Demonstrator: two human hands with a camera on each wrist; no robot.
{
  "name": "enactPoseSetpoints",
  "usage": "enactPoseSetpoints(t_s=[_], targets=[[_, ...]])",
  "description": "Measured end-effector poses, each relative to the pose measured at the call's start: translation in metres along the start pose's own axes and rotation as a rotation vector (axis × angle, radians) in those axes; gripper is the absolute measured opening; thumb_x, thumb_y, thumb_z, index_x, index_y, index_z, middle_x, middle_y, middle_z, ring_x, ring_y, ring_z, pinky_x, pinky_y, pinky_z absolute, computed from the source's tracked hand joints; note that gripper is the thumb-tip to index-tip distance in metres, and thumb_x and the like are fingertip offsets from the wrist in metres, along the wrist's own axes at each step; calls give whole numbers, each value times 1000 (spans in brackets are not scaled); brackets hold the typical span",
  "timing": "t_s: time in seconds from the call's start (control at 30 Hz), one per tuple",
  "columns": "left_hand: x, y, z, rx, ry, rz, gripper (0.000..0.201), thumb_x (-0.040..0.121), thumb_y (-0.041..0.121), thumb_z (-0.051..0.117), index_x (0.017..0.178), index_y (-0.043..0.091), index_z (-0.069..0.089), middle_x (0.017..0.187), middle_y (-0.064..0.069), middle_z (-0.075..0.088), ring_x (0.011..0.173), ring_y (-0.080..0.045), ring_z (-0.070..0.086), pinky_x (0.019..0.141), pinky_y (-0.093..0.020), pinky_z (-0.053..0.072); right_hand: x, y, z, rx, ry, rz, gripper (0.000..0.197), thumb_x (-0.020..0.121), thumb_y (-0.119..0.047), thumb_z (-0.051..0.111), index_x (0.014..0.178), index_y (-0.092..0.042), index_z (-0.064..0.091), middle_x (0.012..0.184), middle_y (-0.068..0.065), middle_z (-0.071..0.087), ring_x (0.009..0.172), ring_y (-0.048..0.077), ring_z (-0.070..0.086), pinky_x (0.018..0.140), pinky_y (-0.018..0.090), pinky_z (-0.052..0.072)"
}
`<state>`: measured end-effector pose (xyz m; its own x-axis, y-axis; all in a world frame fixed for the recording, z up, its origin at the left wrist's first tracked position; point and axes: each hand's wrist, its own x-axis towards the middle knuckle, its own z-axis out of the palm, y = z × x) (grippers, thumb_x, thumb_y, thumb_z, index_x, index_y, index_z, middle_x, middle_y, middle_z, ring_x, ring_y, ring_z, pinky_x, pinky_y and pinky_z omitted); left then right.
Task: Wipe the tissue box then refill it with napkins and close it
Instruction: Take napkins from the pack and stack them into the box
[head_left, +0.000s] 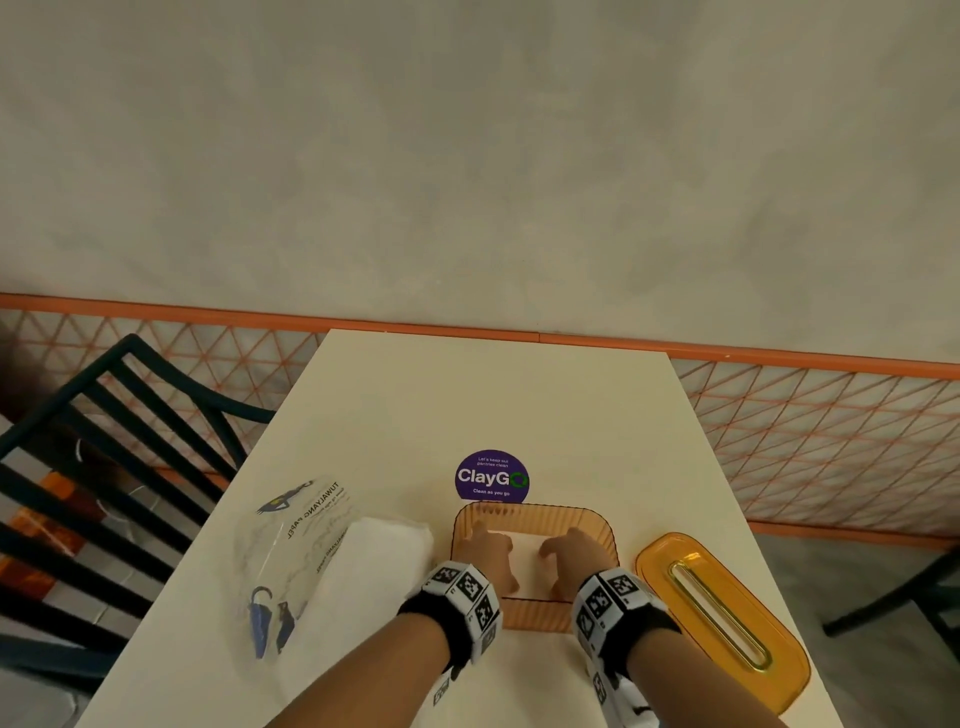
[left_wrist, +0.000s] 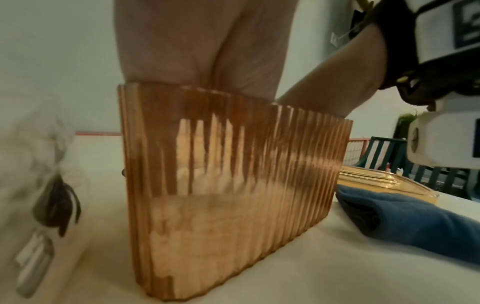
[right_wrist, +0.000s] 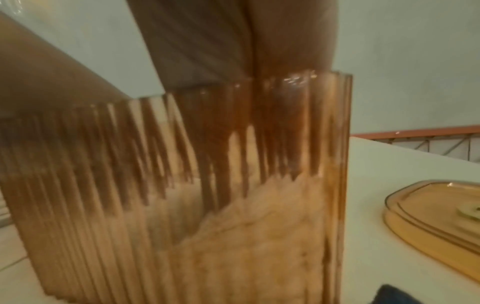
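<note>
Hands: left hand (head_left: 493, 553) and right hand (head_left: 563, 556) are inside the ribbed amber tissue box (head_left: 535, 517), pressing napkins (head_left: 525, 564) down; grip unclear. Seat stack flat, corners tucked.

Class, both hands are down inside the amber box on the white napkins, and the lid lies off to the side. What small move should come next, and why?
Probably press the napkins flat to the bottom, then lift both hands out. The left hand and right hand reach into the open box, and in the right wrist view the stack looks tilted. The lid lies apart on the table.
</note>
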<state>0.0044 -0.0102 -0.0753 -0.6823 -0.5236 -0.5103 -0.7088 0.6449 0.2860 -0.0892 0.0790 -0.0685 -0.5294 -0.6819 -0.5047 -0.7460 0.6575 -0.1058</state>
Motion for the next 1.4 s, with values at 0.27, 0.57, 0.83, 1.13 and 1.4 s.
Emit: enactPoseSetpoints(t_s=[0.27, 0.57, 0.83, 1.13, 1.4], targets=[[-21, -10, -26, -433, 454, 96, 19, 93, 7, 46, 93, 4, 65, 99, -9, 64, 85, -19, 55, 85, -30, 50, -1, 8, -5, 115, 112, -21, 46, 89, -13, 57, 134, -22, 48, 135, 5, 48, 125, 24, 49, 104, 33, 42], [-56, -135, -30, -152, 350, -405, 36, 98, 24, 40, 120, -1, 55, 127, -17, 56, 118, -30, 54, 97, -33, 43, -25, 31, 2, 287, 377, 222, 49, 96, -10, 40, 142, -11, 23, 132, 15, 37, 110, 31, 55, 83, 34, 49], [-60, -142, 0, -102, 306, -517, 56, 92, 43, 51, 133, 9, 37, 138, -8, 45, 127, -26, 45, 101, -39, 41, -13, 31, 18, 378, 300, 269, 47, 90, 5, 38, 135, -6, 28, 127, 18, 44, 105, 35, 58, 82, 37, 51], [-54, -148, -4, -343, 310, -483, 70, 85, 29, 65, 138, 5, 26, 137, -16, 46, 126, -33, 46, 103, -47, 41, -17, 27, 16, 349, 301, 293, 45, 92, 1, 41, 135, -6, 28, 130, 16, 43, 108, 34, 58, 84, 36, 51], [-49, -151, -18, -414, 162, -424, 60, 83, 22, 66, 134, 0, 43, 135, -14, 53, 125, -29, 50, 103, -33, 42, -17, 26, 16, 355, 284, 306, 48, 92, -1, 43, 136, -7, 26, 132, 16, 42, 112, 34, 56, 86, 37, 51]])
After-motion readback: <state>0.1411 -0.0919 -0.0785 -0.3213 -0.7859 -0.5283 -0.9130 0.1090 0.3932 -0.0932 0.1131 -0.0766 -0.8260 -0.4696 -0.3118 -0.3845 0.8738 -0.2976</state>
